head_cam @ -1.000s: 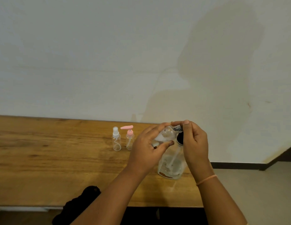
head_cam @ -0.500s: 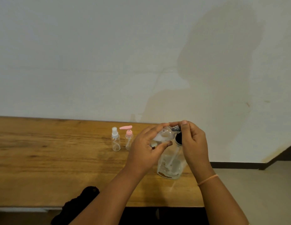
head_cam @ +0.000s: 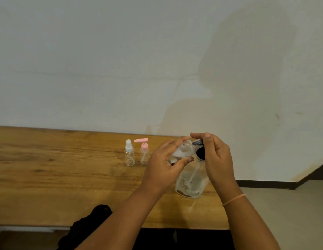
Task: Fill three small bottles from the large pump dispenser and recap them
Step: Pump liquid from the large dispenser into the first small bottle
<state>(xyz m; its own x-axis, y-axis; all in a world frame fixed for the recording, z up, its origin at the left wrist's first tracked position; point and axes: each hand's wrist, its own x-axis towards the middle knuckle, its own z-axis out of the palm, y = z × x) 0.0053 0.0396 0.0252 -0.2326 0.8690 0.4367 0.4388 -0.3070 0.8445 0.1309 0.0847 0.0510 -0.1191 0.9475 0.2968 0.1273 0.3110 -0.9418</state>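
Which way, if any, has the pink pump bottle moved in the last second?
No. The pink pump bottle still stands beside the white spray bottle, equally near the wooden table's back edge.

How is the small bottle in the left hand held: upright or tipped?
Tipped: the small bottle lies nearly sideways in the left hand, neck pointing right.
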